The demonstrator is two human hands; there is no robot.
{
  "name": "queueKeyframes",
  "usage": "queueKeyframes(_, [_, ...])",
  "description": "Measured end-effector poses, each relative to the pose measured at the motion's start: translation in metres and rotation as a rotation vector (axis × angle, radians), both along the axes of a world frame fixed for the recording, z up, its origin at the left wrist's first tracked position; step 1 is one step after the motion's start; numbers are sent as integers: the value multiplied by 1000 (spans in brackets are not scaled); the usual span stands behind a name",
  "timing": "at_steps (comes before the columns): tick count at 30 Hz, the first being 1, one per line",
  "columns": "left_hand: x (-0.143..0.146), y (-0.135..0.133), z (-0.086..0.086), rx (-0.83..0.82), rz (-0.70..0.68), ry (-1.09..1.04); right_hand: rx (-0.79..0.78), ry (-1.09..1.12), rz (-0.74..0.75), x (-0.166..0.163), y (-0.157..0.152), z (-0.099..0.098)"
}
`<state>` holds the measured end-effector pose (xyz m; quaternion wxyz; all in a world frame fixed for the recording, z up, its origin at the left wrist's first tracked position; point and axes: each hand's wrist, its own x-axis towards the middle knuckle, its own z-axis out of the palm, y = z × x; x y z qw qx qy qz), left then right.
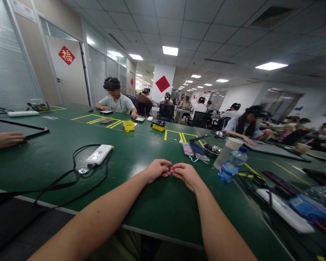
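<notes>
Over the green table [125,188], my left hand [158,170] and my right hand [186,174] meet fingertip to fingertip in front of me. Both hands are pinched closed. Between them shows a small dark and red piece [169,169], too small to name. The left fingers grip its dark side, and the right fingertips press on the red end. Most of the piece is hidden by the fingers.
A white power bank [99,154] with black cables lies to the left. At right stand a water bottle [233,165] and a pale cup [226,154], near a metal bowl [212,149]. Yellow trays [128,125] sit farther back. Another person's hand [7,140] rests at far left.
</notes>
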<state>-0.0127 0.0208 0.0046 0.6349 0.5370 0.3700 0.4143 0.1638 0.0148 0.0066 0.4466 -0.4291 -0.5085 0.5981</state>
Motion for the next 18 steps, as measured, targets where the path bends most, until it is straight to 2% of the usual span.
queueKeyframes(12, [0,-1,5,30,2,-62,82,48,16,-5,-8,11])
queueKeyframes(18, [-2,-2,10,-40,37,-105,22,103,-9,-4,-6,13])
